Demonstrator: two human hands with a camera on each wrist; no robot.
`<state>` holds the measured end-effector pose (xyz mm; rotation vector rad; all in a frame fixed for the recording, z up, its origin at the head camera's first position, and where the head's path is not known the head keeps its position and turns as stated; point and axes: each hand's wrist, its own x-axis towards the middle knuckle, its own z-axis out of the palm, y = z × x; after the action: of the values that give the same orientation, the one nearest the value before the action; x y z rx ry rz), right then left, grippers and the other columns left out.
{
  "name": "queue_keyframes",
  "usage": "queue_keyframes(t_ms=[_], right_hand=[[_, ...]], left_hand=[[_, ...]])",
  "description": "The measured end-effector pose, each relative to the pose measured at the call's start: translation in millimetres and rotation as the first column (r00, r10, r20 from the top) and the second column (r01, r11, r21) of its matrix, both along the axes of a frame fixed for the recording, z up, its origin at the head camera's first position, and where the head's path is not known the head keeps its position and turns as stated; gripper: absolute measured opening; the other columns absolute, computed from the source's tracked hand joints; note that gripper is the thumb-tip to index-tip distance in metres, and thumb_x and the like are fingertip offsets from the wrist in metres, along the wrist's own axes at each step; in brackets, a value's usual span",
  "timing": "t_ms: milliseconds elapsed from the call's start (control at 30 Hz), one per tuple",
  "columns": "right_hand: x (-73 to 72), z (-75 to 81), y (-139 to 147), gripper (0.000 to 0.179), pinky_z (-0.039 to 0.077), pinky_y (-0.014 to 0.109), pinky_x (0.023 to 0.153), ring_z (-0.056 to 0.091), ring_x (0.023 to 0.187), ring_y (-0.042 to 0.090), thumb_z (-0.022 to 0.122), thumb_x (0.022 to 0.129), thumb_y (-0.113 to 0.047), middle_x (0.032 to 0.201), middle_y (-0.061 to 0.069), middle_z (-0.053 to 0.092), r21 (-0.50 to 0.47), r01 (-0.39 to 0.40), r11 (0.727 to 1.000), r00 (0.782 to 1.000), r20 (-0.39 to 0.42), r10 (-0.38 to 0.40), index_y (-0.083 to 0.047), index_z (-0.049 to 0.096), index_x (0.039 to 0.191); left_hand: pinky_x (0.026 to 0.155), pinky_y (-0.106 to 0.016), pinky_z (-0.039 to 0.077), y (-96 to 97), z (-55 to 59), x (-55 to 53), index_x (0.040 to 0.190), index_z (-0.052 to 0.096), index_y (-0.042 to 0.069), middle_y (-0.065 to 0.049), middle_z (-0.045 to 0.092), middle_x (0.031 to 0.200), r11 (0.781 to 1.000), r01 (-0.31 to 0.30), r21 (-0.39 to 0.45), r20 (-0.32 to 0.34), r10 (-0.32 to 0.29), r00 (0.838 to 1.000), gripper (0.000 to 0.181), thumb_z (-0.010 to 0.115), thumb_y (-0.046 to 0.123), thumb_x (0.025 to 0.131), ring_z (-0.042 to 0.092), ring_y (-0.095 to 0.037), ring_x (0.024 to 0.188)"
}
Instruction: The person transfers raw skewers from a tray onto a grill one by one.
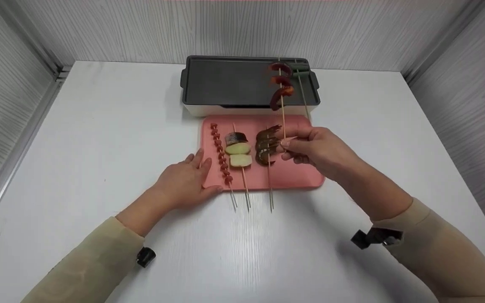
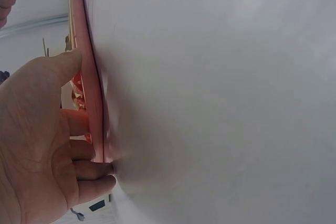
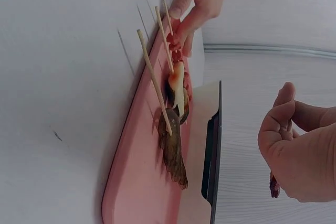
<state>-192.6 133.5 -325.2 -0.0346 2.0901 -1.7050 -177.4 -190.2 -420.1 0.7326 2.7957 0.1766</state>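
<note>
A skewer of curved red pieces (image 1: 281, 81) is pinched between thumb and fingers of my right hand (image 1: 322, 150). It points away from me, with its pieces over the griddle's right part in the head view. My left hand (image 1: 182, 183) holds the near left corner of the pink tray (image 1: 297, 176), its thumb at the near rim and a finger inside the left rim. On the tray lie a skewer of small red pieces (image 1: 220, 151), a skewer of thick pale and dark-skinned chunks (image 1: 239, 160) and a prawn skewer (image 1: 264, 151) under my right fingertips.
Behind the tray stands a griddle (image 1: 230, 82) with a black plate and white base. A skewer with dark green pieces (image 1: 299, 67) lies at its right end, the stick hanging over the front edge. Pale wood-grain panels (image 1: 133, 29) enclose the white table (image 1: 112, 126) behind and at the sides.
</note>
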Motion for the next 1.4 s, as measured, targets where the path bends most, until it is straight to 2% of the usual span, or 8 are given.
queue_keyframes(t_ms=[167,400,533,733,1000,1200,1400], right_hand=[[-21.0,-2.7,-0.5,0.031,0.054,0.024,0.077,0.071,0.086,0.013,0.061,0.108,-0.010,0.101,0.005,0.076,-0.011,0.030,0.999,1.000,0.002,-0.030,-0.001,0.066,0.137],[-52.0,-8.7,-1.5,0.029,0.056,0.024,0.077,0.073,0.089,0.014,0.063,0.107,-0.010,0.106,0.010,0.076,-0.020,0.072,0.997,0.997,-0.015,-0.072,-0.001,0.068,0.135],[-69.0,-15.2,-2.6,0.031,0.058,0.026,0.080,0.073,0.094,0.018,0.064,0.107,-0.011,0.112,0.012,0.075,-0.024,0.091,0.996,0.996,-0.020,-0.092,-0.003,0.069,0.137],[-89.8,-23.9,-4.2,0.039,0.059,0.028,0.088,0.072,0.094,0.017,0.062,0.108,-0.010,0.115,0.012,0.074,-0.041,0.097,0.994,0.995,0.015,-0.097,0.002,0.061,0.146],[-108.5,-25.9,-9.0,0.040,0.059,0.034,0.095,0.072,0.094,0.018,0.064,0.107,-0.010,0.117,0.013,0.072,-0.062,0.129,0.990,0.990,0.070,-0.125,0.002,0.062,0.145],[-118.5,-27.3,-12.2,0.038,0.059,0.033,0.092,0.072,0.095,0.019,0.064,0.107,-0.011,0.119,0.015,0.073,-0.064,0.133,0.989,0.987,0.104,-0.126,0.001,0.064,0.143],[-126.5,-30.5,-14.0,0.036,0.057,0.035,0.096,0.071,0.093,0.018,0.063,0.107,-0.010,0.118,0.016,0.072,-0.064,0.142,0.988,0.982,0.132,-0.133,0.001,0.065,0.141]], left_hand=[[0.112,-0.061,0.045,0.9,1.5,0.9,0.161,0.039,-0.005,-0.031,0.024,0.169,1.000,0.004,-0.010,0.012,-0.004,1.000,0.091,0.048,0.066,0.105,0.036,-0.051,0.151],[0.112,-0.061,0.046,-0.3,2.1,1.8,0.161,0.039,-0.005,-0.031,0.025,0.169,1.000,0.002,-0.010,0.009,-0.002,1.000,0.090,0.048,0.066,0.105,0.037,-0.051,0.150],[0.112,-0.061,0.046,-0.6,1.2,2.4,0.161,0.039,-0.004,-0.030,0.024,0.169,1.000,-0.007,-0.003,0.018,0.007,1.000,0.090,0.048,0.066,0.105,0.036,-0.051,0.151],[0.112,-0.061,0.046,-0.3,0.6,2.9,0.160,0.040,-0.004,-0.031,0.026,0.168,1.000,-0.002,0.010,0.009,0.002,1.000,0.090,0.049,0.065,0.104,0.037,-0.051,0.150],[0.112,-0.060,0.046,1.4,2.7,0.4,0.160,0.040,-0.004,-0.031,0.024,0.168,1.000,0.005,0.000,-0.001,-0.005,1.000,0.091,0.047,0.067,0.105,0.037,-0.050,0.150],[0.113,-0.059,0.045,0.1,2.2,0.8,0.161,0.040,-0.004,-0.032,0.024,0.168,1.000,0.003,-0.004,-0.007,-0.003,1.000,0.091,0.047,0.067,0.105,0.037,-0.051,0.150],[0.114,-0.061,0.043,-0.3,1.6,2.0,0.162,0.038,-0.003,-0.030,0.023,0.169,1.000,-0.014,0.002,0.019,0.014,1.000,0.091,0.046,0.067,0.105,0.034,-0.051,0.151]])
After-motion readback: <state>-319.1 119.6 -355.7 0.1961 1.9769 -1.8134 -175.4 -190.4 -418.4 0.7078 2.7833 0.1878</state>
